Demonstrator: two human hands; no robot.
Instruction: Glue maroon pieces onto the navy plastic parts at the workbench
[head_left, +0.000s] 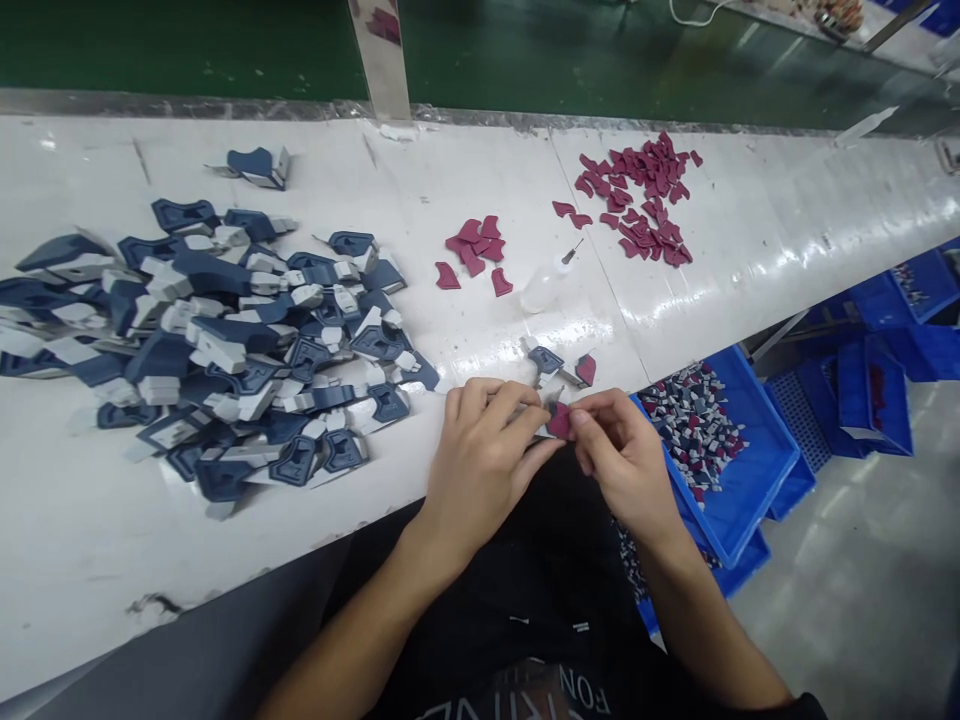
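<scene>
Pinching one blue part (541, 418) with left hand (480, 460), fingers curled round it, at table (465, 290) near edge. Pressing maroon piece (559, 420) onto it with right hand (622, 455) fingertips. Lying just beyond hands: another part (546, 362), glue bottle (547, 285) farther up table; blue pile (217, 350) resting left of bottle, maroon pile (641, 200) right.

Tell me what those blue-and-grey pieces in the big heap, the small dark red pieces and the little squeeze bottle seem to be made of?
Blue-and-grey moulded pieces: probably rigid plastic, matt, with crisp edges. Small dark red flat pieces: perhaps rubber or soft plastic, dull; the look leaves it open. Small translucent squeeze bottle: likely soft plastic, milky, with a thin nozzle.
</scene>
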